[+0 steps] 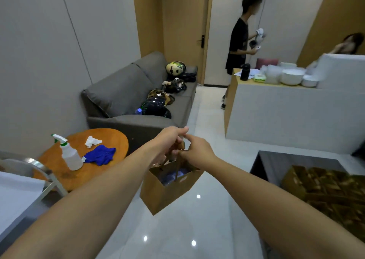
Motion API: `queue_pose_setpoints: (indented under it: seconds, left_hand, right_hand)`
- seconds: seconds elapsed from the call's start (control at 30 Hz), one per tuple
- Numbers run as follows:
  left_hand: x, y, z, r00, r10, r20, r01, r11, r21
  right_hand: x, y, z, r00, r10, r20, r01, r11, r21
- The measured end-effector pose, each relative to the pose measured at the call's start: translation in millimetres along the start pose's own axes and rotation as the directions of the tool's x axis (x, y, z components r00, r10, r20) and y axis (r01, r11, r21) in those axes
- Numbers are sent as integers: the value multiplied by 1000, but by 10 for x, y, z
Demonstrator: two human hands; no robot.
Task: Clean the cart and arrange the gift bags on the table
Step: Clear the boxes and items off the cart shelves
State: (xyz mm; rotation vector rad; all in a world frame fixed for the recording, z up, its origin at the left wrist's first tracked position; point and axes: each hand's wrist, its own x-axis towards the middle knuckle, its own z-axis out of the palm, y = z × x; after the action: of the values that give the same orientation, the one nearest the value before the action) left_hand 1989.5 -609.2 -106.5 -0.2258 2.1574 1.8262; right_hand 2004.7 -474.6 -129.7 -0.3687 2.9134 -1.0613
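One gift bag [167, 187] held up, two hands on it: left hand [169, 138], right hand [197, 152]. One spray bottle [69, 154], one blue cloth [100, 155], one crumpled tissue [92, 141], all on one round table [59, 171]. One sofa [122, 92]. One black bottle [245, 72]. Two other people in the background. Stacked boxes [325, 189] bottom right, count unclear.

Item one: a brown paper gift bag [164, 195], open at the top, which we hold in the air above the pale floor, tilted, with its handles gathered upward. Inside we see something bluish, too blurred to name. Item two: a close-packed group of brown gift bags [325, 187] standing upright on the dark counter [286, 160] at our right. The cart we cannot identify with any certainty.
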Motion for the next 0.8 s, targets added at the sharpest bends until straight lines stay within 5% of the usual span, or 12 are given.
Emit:
queue_pose_setpoints:
  seconds: [0.43, 0.63, 0.8]
  left_hand:
    - [1019, 500, 1711, 983, 60, 172, -112, 943, 313]
    - [1507, 710, 2565, 924, -4, 382, -184, 872, 455]
    - [2006, 956, 3063, 905, 32, 424, -232, 873, 429]
  right_hand:
    - [127, 1472, -1043, 919, 350, -179, -366, 928, -65]
    - [288, 2050, -1426, 905, 386, -179, -408, 908, -101]
    - [522, 2521, -1808, 828, 512, -229, -506, 858, 91]
